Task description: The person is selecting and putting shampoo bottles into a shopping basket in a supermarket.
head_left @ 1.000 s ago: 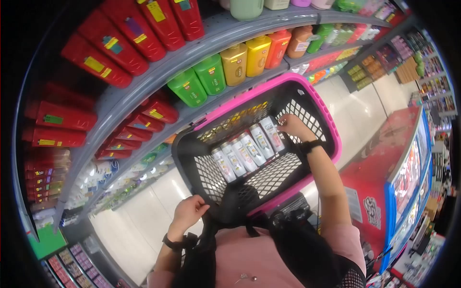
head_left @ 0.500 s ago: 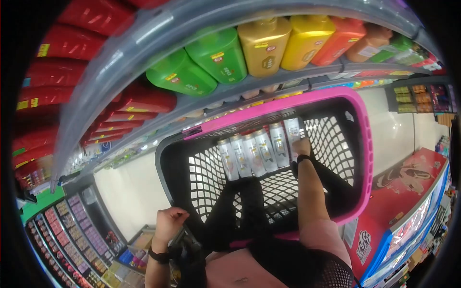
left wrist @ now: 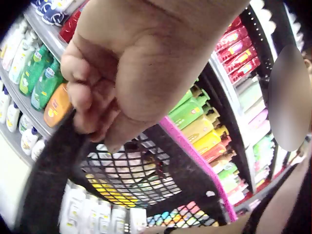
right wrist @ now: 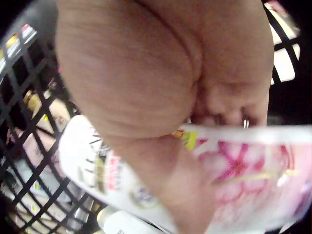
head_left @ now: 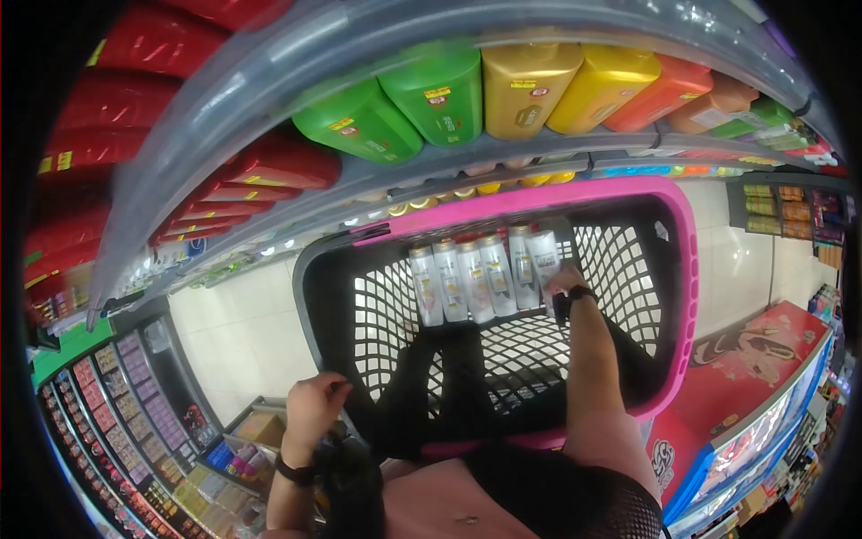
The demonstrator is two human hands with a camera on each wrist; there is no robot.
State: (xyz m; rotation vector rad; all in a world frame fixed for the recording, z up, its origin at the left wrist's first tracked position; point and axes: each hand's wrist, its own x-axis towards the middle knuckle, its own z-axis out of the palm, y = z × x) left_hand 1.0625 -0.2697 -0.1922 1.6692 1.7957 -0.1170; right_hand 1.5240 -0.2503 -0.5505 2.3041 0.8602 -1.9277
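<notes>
Currently the right hand [head_left: 565, 277] grips the end bottle [head_left: 544, 251], white with a pink flower, thumb wrapped over its front in the wrist view, fingers mostly hidden behind. Bottle is inside the shopping basket [head_left: 688, 314], at the right end of a row of white bottles [head_left: 474, 284] along the far wall. Left hand [head_left: 312, 409] idle by the basket's near left corner, fingers loosely curled, holding nothing visible.

Handling, as judged: best to keep the thumb firm but not squeezing, square the leaning bottle to its neighbour, and let go only once it rests steady, so the row is not nudged.

Compared with half a second ago: bottle's top sits nearer the person and leans more toward the row; the other bottles look unchanged in order; left hand much as before.
</notes>
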